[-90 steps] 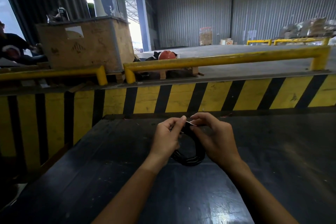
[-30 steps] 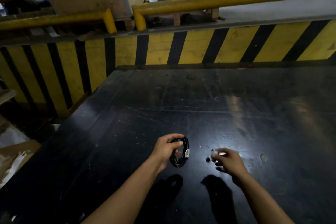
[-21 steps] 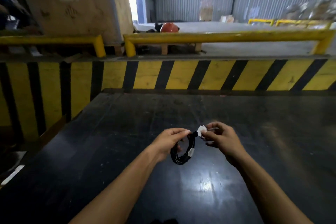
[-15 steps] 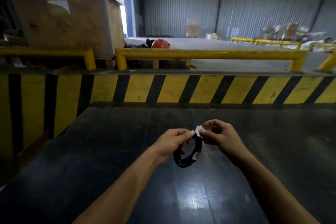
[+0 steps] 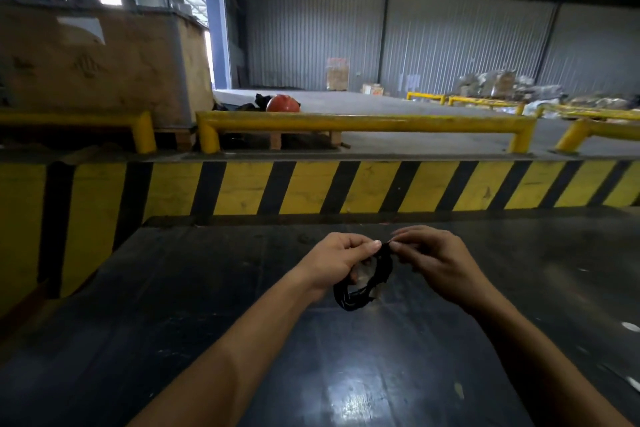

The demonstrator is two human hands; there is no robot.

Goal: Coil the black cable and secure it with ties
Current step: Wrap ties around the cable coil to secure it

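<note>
A small coil of black cable [image 5: 360, 291] hangs above the dark table [image 5: 180, 305], held up in front of me. My left hand [image 5: 341, 262] grips the coil's top left side between thumb and fingers. My right hand [image 5: 434, 262] pinches the top of the coil from the right, fingertips meeting those of the left hand. A pale tie shows faintly on the coil's lower right [image 5: 375, 288]. What the right fingertips pinch is too small to make out.
A yellow-and-black striped barrier [image 5: 346, 187] runs along the table's far edge, with yellow guard rails [image 5: 363, 123] behind it. A large wooden crate [image 5: 104, 66] stands at the back left, an orange helmet [image 5: 282, 103] beside it. White scraps [image 5: 630, 326] lie at the table's right.
A second ago my right hand picked a white tie off the table, then brought it up to the coil. Both hands now pinch at the coil's top; the white tie is hidden.
</note>
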